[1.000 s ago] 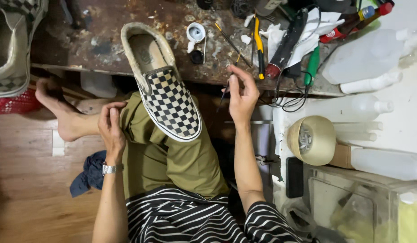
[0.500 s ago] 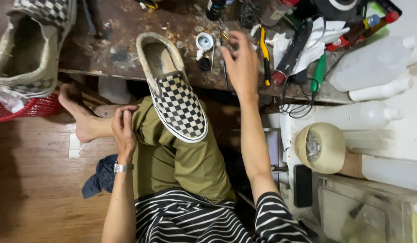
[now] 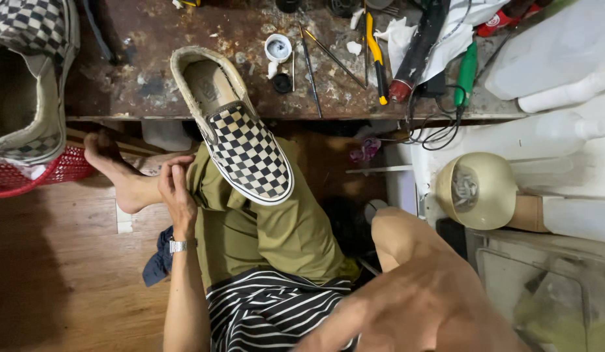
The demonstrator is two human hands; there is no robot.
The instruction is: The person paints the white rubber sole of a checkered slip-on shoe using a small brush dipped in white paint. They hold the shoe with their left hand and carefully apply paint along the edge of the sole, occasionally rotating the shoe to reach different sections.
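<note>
Checkered slip-on shoe (image 3: 240, 130) stays propped against the bench (image 3: 152, 58); left hand (image 3: 177, 189) rests released, while right hand (image 3: 420, 306) has withdrawn near, blurred, grip untellable.

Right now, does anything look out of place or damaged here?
The checkered slip-on shoe lies half on the stained workbench, its toe resting on the person's knee. Its cream sole edge looks rough and worn.

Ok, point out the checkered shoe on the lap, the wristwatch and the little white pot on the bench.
checkered shoe (image 3: 247, 146), head view, checkered toe top
wristwatch (image 3: 178, 246), head view, metal band
little white pot (image 3: 277, 47), head view, its rim
</note>
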